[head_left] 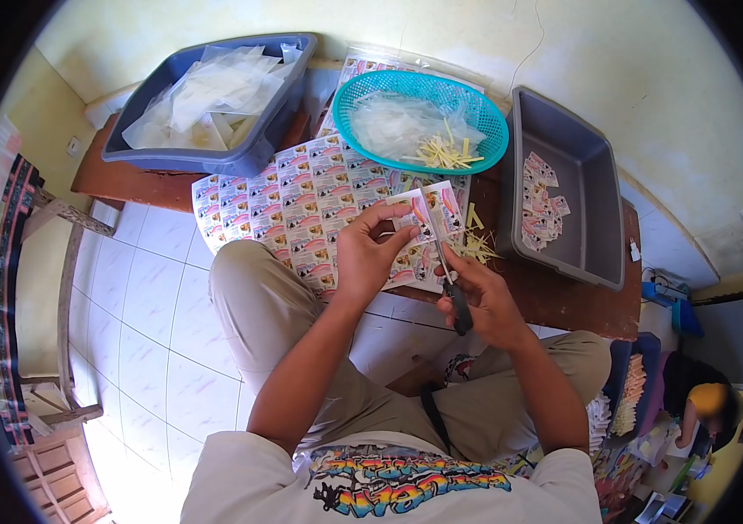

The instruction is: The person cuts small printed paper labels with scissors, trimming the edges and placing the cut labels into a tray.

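My left hand (373,249) pinches a small strip of printed labels (415,212) between thumb and fingers, held up over the low table. In my right hand (483,295) is a pair of scissors (456,301) with black handles. Its blades point up and away from me and meet the strip between two labels. Under and beyond my left hand lie large printed label sheets (279,196), with rows of the same design. Thin yellowish paper offcuts (479,244) are scattered just right of the strip.
A blue-grey tub (249,162) with clear plastic bags stands back left. A turquoise basket (494,144) holds plastic bags and offcuts. The grey tub (594,201) at right contains several cut labels (542,205). Another person (708,406) sits at lower right near bins of pale items.
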{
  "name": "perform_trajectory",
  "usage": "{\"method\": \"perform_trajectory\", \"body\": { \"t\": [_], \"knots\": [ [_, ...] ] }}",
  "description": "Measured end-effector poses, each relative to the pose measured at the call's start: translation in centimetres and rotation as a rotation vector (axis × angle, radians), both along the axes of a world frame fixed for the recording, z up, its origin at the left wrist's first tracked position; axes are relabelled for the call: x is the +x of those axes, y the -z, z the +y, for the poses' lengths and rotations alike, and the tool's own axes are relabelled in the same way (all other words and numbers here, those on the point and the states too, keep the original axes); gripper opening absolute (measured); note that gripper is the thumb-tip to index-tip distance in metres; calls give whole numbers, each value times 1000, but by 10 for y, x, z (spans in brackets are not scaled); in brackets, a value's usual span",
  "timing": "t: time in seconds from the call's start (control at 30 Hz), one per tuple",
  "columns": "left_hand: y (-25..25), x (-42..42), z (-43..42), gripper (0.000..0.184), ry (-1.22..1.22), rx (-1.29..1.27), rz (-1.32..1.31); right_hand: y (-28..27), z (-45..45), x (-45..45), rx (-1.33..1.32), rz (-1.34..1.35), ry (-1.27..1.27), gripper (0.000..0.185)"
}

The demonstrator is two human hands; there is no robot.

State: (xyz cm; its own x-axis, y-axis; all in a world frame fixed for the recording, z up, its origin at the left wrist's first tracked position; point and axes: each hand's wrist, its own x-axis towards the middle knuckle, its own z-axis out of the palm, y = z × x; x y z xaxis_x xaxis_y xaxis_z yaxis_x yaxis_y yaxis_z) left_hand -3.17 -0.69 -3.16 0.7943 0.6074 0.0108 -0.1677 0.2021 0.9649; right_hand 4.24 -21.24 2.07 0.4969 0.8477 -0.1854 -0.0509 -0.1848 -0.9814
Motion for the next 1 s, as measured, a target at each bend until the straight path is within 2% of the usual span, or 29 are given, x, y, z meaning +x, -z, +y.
{"method": "perform_trajectory", "body": {
  "t": [1.0],
  "knots": [
    [6,0,-2,31,19,37,36,1,2,-1,-37,-10,31,83]
  ]
}}
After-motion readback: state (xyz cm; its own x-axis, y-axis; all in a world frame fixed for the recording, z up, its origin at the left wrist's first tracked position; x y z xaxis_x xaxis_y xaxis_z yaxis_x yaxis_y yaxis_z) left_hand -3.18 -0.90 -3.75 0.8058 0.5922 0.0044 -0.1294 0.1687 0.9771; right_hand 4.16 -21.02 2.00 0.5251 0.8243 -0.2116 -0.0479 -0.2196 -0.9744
